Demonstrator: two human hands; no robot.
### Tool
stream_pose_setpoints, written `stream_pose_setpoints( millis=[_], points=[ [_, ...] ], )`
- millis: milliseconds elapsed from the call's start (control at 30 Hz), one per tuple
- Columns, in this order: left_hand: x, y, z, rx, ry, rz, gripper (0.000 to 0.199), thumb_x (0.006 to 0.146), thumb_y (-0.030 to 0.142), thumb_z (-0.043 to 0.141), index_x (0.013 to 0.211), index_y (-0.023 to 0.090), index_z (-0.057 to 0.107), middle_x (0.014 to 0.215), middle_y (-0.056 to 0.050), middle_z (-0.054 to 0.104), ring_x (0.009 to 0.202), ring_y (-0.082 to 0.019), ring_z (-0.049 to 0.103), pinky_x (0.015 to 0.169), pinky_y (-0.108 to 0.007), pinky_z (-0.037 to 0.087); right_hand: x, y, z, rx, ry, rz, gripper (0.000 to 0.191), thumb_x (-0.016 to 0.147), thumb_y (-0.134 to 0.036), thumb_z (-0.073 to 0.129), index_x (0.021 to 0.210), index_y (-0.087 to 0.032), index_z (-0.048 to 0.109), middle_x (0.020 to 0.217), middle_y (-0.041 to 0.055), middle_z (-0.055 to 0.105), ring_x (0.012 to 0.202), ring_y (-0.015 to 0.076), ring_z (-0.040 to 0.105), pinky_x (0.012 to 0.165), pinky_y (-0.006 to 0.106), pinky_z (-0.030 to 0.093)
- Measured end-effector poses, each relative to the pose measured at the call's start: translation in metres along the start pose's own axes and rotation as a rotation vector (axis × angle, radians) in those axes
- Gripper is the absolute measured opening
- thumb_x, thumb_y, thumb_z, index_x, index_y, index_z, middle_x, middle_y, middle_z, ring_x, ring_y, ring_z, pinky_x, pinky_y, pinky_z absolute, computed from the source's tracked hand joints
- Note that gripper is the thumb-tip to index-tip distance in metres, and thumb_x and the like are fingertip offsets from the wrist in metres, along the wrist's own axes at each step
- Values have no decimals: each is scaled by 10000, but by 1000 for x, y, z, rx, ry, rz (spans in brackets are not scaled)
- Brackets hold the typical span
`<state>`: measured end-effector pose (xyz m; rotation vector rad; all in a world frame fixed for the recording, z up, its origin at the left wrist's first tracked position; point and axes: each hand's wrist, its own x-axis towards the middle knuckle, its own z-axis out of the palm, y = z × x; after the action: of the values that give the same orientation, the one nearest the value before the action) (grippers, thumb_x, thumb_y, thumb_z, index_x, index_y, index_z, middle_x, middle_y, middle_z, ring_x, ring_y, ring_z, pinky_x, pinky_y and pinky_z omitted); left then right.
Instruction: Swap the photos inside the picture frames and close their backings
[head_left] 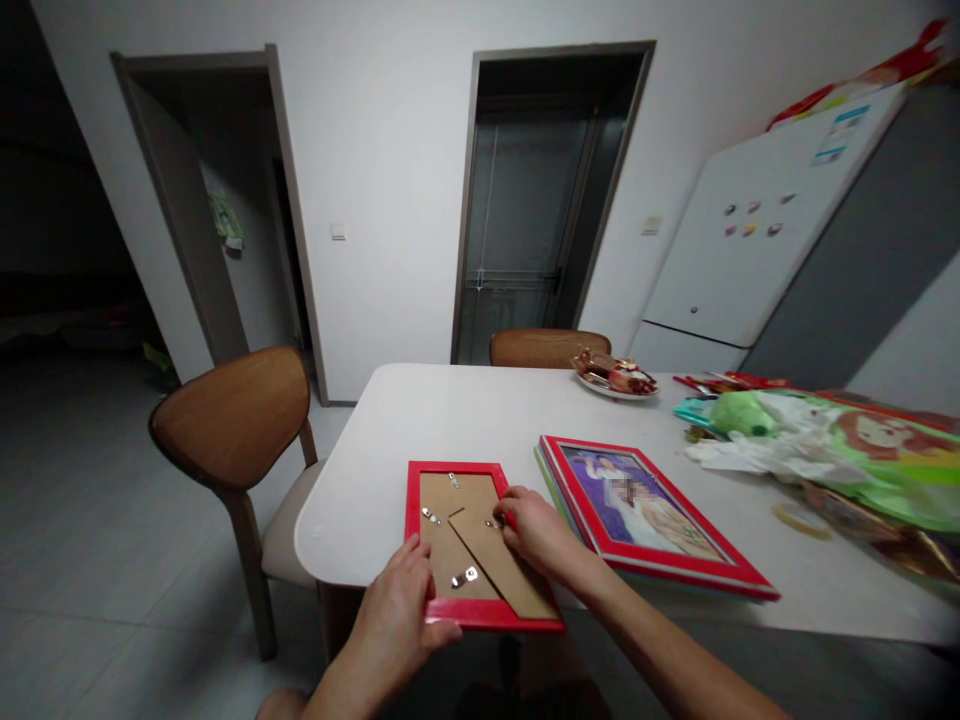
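A red picture frame (495,613) lies back side up at the table's near edge. Its brown backing board (442,545) carries a slanted stand leg (517,580) and several small metal clips, one clip (465,577) near the bottom. My left hand (397,600) grips the lower left corner, thumb along the near rim. On the right side, my right hand (536,530) has its fingers curled together at a metal clip (493,523); a bit of red shows between them, and what they pinch is partly hidden.
Right of my hands lies a stack of frames, topped by a red frame with a portrait (652,500). Beyond are a plate with wrapped items (615,378), green plastic packaging (847,450) and a tape roll (802,522). Chairs (240,430) stand left and behind the white table (360,440).
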<state>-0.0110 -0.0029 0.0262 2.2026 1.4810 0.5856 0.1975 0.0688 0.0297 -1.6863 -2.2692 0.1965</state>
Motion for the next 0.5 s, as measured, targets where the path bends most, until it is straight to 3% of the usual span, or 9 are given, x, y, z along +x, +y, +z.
stream_pose_setpoints(
  millis=[267, 500],
  points=[
    [2, 2, -3, 22, 1, 13, 367, 510, 211, 732, 825, 152, 554, 1209, -153, 478, 1181, -273, 351, 966, -393, 311, 2, 0, 10, -71, 57, 58, 243, 761, -194, 400, 850, -168, 624, 887, 80, 547, 759, 145, 502, 662, 221, 340],
    [1, -2, -1, 23, 24, 38, 275, 522, 212, 733, 714, 152, 546, 1214, -180, 466, 1183, -280, 346, 962, -393, 315, 30, -17, 15, -66, 104, 11, 278, 778, -192, 389, 947, -165, 607, 944, 80, 580, 902, 172, 467, 780, 245, 298]
  ],
)
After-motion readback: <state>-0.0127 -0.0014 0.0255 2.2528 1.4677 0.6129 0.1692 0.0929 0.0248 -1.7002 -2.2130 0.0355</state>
